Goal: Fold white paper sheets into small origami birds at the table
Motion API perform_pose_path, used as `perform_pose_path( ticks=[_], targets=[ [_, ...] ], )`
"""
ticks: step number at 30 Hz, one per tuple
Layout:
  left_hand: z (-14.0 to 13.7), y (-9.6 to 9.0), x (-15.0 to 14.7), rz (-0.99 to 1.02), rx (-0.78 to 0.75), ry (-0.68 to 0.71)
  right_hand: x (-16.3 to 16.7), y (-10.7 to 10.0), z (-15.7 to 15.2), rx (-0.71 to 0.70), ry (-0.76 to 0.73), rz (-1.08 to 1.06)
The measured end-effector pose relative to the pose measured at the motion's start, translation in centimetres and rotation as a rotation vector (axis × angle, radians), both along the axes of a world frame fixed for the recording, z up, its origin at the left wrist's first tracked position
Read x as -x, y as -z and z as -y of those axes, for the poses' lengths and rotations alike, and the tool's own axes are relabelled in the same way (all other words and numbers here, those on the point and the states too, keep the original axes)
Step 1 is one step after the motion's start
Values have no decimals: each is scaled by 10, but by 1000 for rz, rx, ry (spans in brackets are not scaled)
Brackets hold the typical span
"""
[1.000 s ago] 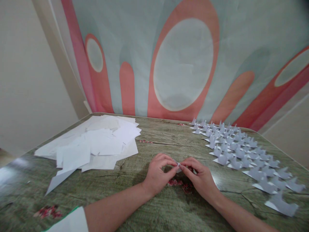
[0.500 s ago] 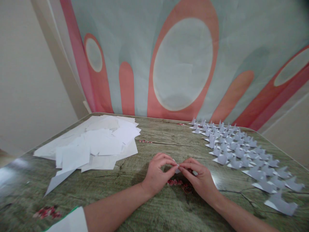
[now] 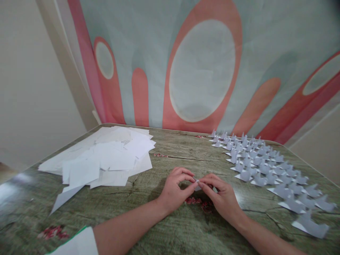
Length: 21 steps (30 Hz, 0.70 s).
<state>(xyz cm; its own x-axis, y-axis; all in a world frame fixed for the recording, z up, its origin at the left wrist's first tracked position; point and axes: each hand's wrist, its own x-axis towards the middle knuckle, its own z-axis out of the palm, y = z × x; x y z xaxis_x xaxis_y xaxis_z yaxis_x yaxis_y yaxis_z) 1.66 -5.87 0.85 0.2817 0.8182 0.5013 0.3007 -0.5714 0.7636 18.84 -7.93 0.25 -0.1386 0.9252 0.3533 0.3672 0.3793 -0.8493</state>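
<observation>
A small folded piece of white paper (image 3: 198, 188) is pinched between both hands, just above the front middle of the table. My left hand (image 3: 177, 187) grips it from the left with thumb and index finger. From the right, my right hand (image 3: 220, 194) pinches it too, its fingertips almost meeting the left ones. Most of the paper is hidden behind the fingers. To the right stand several rows of folded white paper birds (image 3: 262, 168), the nearest one (image 3: 310, 225) close to my right forearm.
A loose pile of white paper sheets (image 3: 114, 156) covers the left side of the wood-patterned table (image 3: 170, 233). One folded sheet (image 3: 65, 198) juts out at its near end. Behind the table hangs a printed backdrop (image 3: 202, 71) in grey-green and coral.
My fingertips have shifted slightly on the paper, and the left index finger is a little more raised. The view has moved marginally; the paper pile and the birds stay as they were.
</observation>
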Motion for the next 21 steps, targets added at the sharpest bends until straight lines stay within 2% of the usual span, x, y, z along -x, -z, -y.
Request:
perform_pose_path(
  ticks=[7,14,21],
  targets=[
    [-2,0,3,-49,-4,37,-1,-1,-2,89,-18,-45],
    [-3,-1,2,-70,-21,14,0,0,-4,141,-34,-93],
    [-4,1,2,-61,29,8,-3,6,-7,181,-21,-56]
  ],
)
